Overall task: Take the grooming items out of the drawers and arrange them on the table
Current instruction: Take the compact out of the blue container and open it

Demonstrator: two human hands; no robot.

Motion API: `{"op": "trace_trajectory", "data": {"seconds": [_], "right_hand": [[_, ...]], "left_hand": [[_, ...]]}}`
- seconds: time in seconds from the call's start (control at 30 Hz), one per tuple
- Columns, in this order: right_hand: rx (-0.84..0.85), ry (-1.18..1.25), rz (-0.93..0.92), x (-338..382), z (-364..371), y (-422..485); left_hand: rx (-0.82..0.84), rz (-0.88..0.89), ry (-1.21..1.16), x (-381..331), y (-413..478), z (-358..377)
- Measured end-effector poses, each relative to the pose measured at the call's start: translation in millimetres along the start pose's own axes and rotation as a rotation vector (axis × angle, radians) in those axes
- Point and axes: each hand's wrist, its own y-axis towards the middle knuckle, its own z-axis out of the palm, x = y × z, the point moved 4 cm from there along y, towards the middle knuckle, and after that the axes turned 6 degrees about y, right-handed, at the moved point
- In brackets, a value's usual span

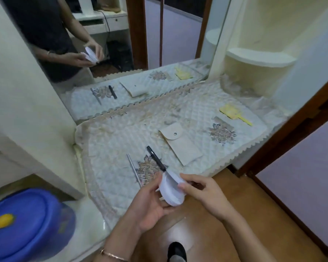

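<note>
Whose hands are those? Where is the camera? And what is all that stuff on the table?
There is no machine here. The camera sits on a person's head and looks down, so you see that person's own two hands. The left hand and the right hand together hold a white round case, which looks partly open. On the quilted cloth lie a beige pouch, a black pen, a thin silver stick, a comb and a yellow thing with a handle. The big mirror behind shows the same person and things again.
</note>
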Motion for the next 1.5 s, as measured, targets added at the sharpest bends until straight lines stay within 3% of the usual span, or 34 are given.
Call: {"op": "trace_trajectory", "data": {"seconds": [0.1,0.23,0.37,0.57,0.73,0.83,1.0,1.1,1.27,1.5], "right_hand": [[-0.006,0.103,0.027,-0.2,-44.1,8.6],[-0.210,0.178,0.162,-16.9,-89.4,30.0],[-0.306,0.159,0.173,-22.0,-109.8,49.9],[-0.387,-0.095,0.156,-22.1,-134.3,90.0],[-0.391,-0.272,0.139,-13.3,-156.7,134.8],[-0.326,-0.248,0.145,-13.4,-169.4,160.3],[-0.238,-0.186,0.173,-17.6,-195.4,208.1],[-0.082,-0.316,0.143,-21.4,-213.3,245.8],[0.202,-0.375,0.097,-27.5,-233.5,289.8],[0.323,-0.380,0.030,-29.9,-227.0,322.7]], "left_hand": [[0.062,-0.055,0.002,6.8,22.4,26.8],[0.140,-0.156,0.009,15.0,45.9,47.5],[0.119,-0.185,0.023,14.8,73.4,56.8],[-0.067,0.139,0.440,-18.5,119.3,59.7],[0.028,0.363,0.959,-41.1,159.9,72.8],[-0.009,0.507,1.239,-44.8,186.9,79.9],[-0.136,0.480,1.303,-47.0,233.2,92.2],[-0.286,0.536,1.382,-48.0,257.3,104.9],[-0.596,0.431,1.515,-43.9,276.6,130.0],[-0.833,0.277,1.538,-32.1,282.7,141.4]]}}
